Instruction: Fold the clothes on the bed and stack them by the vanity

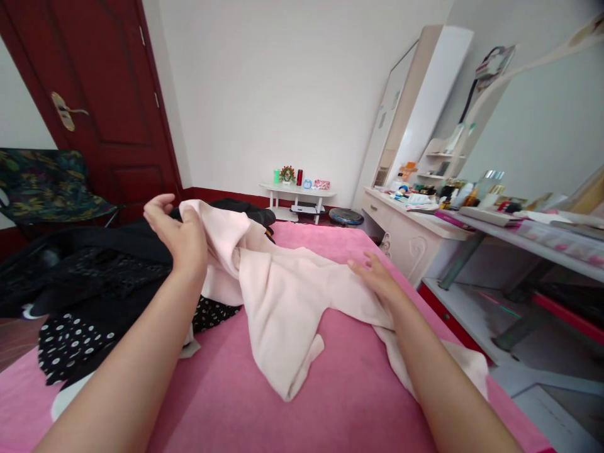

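Observation:
A pale pink garment (287, 296) of soft cloth, seemingly a long-sleeved top, lies loosely across the pink bed cover (226, 390). Its upper left part is raised and bunched at my left hand (182, 236), whose thumb lies along the cloth with the fingers curled. Exactly how the fingers grip it is partly hidden. Over the garment's right part is my right hand (375, 277), fingers spread and holding nothing; whether it touches the cloth I cannot tell. One length of the cloth runs on beneath my right forearm.
Black clothes (117, 264) and a black polka-dot cloth (75, 343) are heaped at the left. A patterned chair (44, 182) stands by the red door (104, 82). On the right are a cluttered dresser (406, 220) and a desk (542, 233). A small white table (297, 190) stands beyond the bed.

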`<state>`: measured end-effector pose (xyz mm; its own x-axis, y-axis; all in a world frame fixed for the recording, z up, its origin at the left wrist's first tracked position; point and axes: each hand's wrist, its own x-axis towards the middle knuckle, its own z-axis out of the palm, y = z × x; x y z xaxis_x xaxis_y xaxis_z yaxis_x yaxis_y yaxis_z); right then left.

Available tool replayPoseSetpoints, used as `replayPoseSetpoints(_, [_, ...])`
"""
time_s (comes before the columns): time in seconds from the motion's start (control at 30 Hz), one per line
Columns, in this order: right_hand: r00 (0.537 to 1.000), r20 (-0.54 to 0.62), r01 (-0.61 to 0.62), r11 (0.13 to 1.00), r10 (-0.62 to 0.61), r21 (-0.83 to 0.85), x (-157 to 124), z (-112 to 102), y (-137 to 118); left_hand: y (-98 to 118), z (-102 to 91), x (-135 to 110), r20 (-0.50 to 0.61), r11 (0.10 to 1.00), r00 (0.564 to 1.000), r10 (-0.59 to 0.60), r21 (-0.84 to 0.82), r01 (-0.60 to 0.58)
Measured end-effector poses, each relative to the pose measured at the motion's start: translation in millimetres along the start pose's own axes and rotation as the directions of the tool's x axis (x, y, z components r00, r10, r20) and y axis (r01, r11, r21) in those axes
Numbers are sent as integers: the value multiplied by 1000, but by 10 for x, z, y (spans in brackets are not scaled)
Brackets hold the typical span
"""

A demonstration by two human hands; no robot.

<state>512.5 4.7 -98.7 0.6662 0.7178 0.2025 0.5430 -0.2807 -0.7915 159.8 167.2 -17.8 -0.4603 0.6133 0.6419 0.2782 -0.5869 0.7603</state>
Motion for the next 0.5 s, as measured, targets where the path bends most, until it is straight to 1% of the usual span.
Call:
replayPoseSetpoints(0.03, [997,79,18,988,-6,-154,-51,66,-24,58,-3,-50,44,985,991,129,114,-133])
replayPoseSetpoints(0.07, [991,134,42,952,-1,-304,-99,130,-37,114,3,-101,121,946,964,235,197,-256])
replayPoseSetpoints(0.1, [988,154,59,903,8,-426,-139,188,-36,161,16,-150,216,898,927,308,255,-358])
replayPoseSetpoints(0.13, [988,152,64,856,18,-513,-169,239,-21,189,33,-192,304,849,887,347,301,-435])
replayPoseSetpoints(0.17, [990,143,66,825,18,-561,-185,278,7,194,52,-226,387,803,853,349,346,-486])
replayPoseSetpoints(0.2, [991,135,75,822,3,-564,-184,303,44,174,69,-246,460,762,829,317,397,-511])
replayPoseSetpoints(0.23, [992,125,85,851,-23,-519,-166,311,85,133,81,-253,521,729,813,259,447,-518])
replayPoseSetpoints(0.27, [994,97,88,902,-52,-423,-132,300,122,76,88,-246,571,707,800,182,490,-510])
replayPoseSetpoints(0.3, [997,33,82,957,-76,-277,-85,269,147,12,92,-227,610,697,787,94,524,-490])
replayPoseSetpoints(0.33, [994,-73,79,993,-86,-91,-32,218,155,-50,93,-199,635,702,772,10,545,-458])
replayPoseSetpoints(0.37, [974,-214,94,990,-70,107,23,148,142,-99,95,-169,651,728,757,-57,546,-415])
replayPoseSetpoints(0.4, [929,-369,140,949,-27,284,74,62,109,-128,99,-140,657,782,748,-98,516,-351])
replayPoseSetpoints(0.43, [853,-522,217,885,33,411,118,-39,61,-131,106,-118,649,858,752,-113,446,-256])
replayPoseSetpoints(0.47, [755,-649,312,818,95,483,153,-150,7,-105,114,-105,631,936,767,-113,326,-130])
replayPoseSetpoints(0.5, [653,-742,404,760,149,508,177,-271,-43,-53,121,-99,610,988,785,-105,157,10])
